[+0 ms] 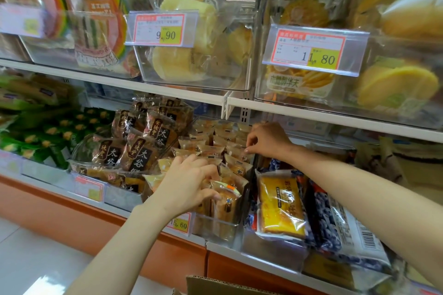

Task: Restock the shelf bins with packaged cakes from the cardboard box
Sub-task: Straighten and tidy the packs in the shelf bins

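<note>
Currently tidying bin [217,225]: left hand [189,182] clasps front packaged cakes [229,201], right hand [266,139] pinches a rear pack [241,155]. Next, I reckon: let go, reach down to cardboard box [215,286] for more.

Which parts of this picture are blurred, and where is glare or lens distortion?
Head view: motion blur smears the rainbow cake packs upper left; glare hazes the clear bin upper right; the wide lens bows the shelf edge; the central packaged cakes are sharp.
</note>
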Demonstrator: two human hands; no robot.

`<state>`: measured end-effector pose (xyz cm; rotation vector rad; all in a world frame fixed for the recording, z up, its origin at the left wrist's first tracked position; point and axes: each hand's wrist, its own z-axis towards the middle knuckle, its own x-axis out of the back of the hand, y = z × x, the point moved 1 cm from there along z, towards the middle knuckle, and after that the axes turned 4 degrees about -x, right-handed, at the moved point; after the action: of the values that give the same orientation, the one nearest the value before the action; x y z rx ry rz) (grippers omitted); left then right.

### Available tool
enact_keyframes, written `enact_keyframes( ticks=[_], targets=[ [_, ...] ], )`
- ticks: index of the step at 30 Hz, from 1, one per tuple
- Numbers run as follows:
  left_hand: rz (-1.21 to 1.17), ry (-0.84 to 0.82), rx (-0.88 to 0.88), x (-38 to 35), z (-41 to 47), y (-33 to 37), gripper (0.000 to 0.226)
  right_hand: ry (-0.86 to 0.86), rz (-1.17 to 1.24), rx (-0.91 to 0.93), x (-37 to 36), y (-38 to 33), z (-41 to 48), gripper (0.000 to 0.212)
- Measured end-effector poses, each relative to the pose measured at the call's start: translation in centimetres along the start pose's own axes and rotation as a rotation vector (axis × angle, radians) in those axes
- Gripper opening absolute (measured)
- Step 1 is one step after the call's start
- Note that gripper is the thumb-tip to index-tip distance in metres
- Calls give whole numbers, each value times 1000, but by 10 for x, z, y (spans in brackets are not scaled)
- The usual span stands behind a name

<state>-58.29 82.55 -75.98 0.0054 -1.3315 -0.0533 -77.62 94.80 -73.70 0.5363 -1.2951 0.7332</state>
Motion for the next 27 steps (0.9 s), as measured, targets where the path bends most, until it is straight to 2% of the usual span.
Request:
enact_keyframes(
  ticks=[3,6,9,13,16,19,23,27],
  targets=[
    [20,20,18,0,-1,-1,47,61,-13,-53,-3,-1,3,17],
    [26,37,50,-1,-1,-1,46,33,17,-75,-4,-2,2,17],
    [25,4,72,0,1,-3,46,-2,33,-26,0,-3,-3,16],
    [16,-10,85,1,3,-7,44,49,126,51,11,-7,-18,19],
    [30,11,80,2,4,-4,43,-44,105,106,15,-12,-30,27],
    [29,35,73,1,4,-1,44,-68,41,72,11,-13,-37,30],
    [7,25,36,1,5,1,47,1,88,44,9,-18,-38,15],
    [-18,55,48,1,5,2,40,109,117,3,16,-14,-31,12]
  ],
)
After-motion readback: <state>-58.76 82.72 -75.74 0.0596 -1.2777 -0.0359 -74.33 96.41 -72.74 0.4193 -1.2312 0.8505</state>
